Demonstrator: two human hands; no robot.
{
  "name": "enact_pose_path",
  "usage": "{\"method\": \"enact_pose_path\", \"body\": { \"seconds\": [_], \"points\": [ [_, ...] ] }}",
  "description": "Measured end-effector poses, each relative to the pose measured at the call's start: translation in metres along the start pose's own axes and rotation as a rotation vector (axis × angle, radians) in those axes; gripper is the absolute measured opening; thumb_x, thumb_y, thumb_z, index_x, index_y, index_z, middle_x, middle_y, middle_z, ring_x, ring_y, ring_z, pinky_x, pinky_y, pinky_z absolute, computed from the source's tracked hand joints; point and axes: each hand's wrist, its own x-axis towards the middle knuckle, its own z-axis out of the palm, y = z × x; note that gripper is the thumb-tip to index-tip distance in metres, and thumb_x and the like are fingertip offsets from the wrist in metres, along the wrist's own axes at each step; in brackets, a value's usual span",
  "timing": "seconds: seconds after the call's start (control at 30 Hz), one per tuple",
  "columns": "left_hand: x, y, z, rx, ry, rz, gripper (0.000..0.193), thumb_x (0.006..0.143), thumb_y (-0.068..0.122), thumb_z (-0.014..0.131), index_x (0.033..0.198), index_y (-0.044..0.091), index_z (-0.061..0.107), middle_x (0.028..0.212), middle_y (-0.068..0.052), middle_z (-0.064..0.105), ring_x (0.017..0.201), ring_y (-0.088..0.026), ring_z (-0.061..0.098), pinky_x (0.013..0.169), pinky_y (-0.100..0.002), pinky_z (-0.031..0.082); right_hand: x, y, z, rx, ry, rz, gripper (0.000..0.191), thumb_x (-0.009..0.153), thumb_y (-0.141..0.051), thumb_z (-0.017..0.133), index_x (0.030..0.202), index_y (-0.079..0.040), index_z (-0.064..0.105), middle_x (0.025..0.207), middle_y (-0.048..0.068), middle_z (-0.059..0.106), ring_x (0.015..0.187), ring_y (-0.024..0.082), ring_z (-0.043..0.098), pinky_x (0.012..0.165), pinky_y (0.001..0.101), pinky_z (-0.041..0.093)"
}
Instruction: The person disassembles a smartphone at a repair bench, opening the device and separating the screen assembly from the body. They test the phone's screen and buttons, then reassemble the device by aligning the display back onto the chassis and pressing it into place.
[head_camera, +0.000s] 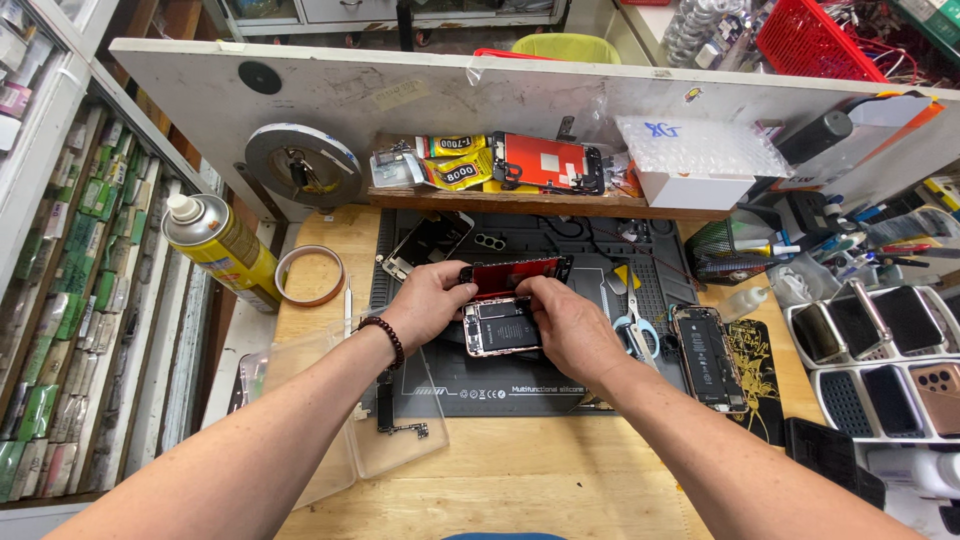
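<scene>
At the centre of the frame an opened smartphone (503, 327) lies on a dark silicone repair mat (560, 385), its battery and inner parts showing, with its red-backed screen panel (515, 274) lifted along the upper edge. The left hand (428, 303) is closed on the phone's left side and the near corner of the screen panel; the right hand (568, 322) grips the right side, fingers curled over the frame. Just right of them lie scissors (634, 333) and a second opened phone (708, 357). On the wooden shelf above the mat sit yellow glue tubes (450, 160) with black lettering, a red-backed display part (545, 162) and a white box (695, 188). At the left stand a yellow spray can (222, 246) and a ring of amber tape (310, 275); at lower left lies a clear plastic lid (345, 420).
</scene>
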Motion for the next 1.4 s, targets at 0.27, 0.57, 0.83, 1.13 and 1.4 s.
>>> {"method": "enact_pose_path", "body": {
  "seconds": [0.27, 0.57, 0.83, 1.13, 1.4],
  "points": [
    [0.001, -0.001, -0.002, -0.009, 0.002, -0.009, 0.020, 0.098, 0.011, 0.061, 0.114, 0.007, 0.073, 0.095, 0.001, 0.076, 0.081, -0.006, 0.066, 0.073, -0.024, 0.056, 0.003, 0.024, 0.007, 0.588, 0.245, 0.395, 0.035, 0.092, 0.001, 0.055, 0.127, -0.005, 0.058, 0.111, 0.011, 0.077, 0.077, 0.017, 0.068, 0.063, 0.0319, 0.056],
    [0.001, -0.002, 0.000, -0.004, 0.002, -0.007, 0.019, 0.099, 0.011, 0.061, 0.113, 0.005, 0.073, 0.092, 0.000, 0.075, 0.080, -0.006, 0.065, 0.073, -0.025, 0.056, 0.013, 0.010, -0.010, 0.938, 0.113, 0.744, 0.038, 0.095, -0.002, 0.057, 0.132, -0.002, 0.053, 0.109, 0.014, 0.072, 0.070, 0.015, 0.067, 0.054, 0.0276, 0.049],
    [-0.002, 0.001, 0.001, 0.023, 0.023, -0.002, 0.019, 0.098, 0.011, 0.062, 0.111, 0.004, 0.073, 0.089, 0.000, 0.075, 0.076, -0.006, 0.064, 0.070, -0.024, 0.056, 0.016, 0.013, -0.010, 1.008, 0.084, 0.776, 0.038, 0.095, -0.001, 0.056, 0.133, 0.000, 0.051, 0.107, 0.014, 0.072, 0.072, 0.015, 0.068, 0.056, 0.0272, 0.053],
    [-0.008, 0.009, 0.002, 0.003, 0.027, -0.026, 0.020, 0.098, 0.010, 0.060, 0.114, 0.005, 0.072, 0.092, 0.001, 0.077, 0.079, -0.005, 0.067, 0.074, -0.024, 0.058, 0.015, 0.016, -0.018, 0.938, 0.005, 0.751, 0.036, 0.098, -0.007, 0.055, 0.133, 0.000, 0.053, 0.104, 0.012, 0.071, 0.075, 0.015, 0.069, 0.058, 0.0275, 0.055],
    [-0.007, 0.007, 0.003, -0.015, 0.016, -0.024, 0.020, 0.099, 0.010, 0.060, 0.114, 0.004, 0.072, 0.093, -0.001, 0.077, 0.080, -0.006, 0.067, 0.075, -0.024, 0.058, 0.017, 0.031, -0.016, 1.148, -0.029, 0.781, 0.024, 0.100, -0.008, 0.056, 0.119, 0.006, 0.060, 0.101, 0.013, 0.072, 0.076, 0.013, 0.068, 0.061, 0.0256, 0.058]
  ]
}}
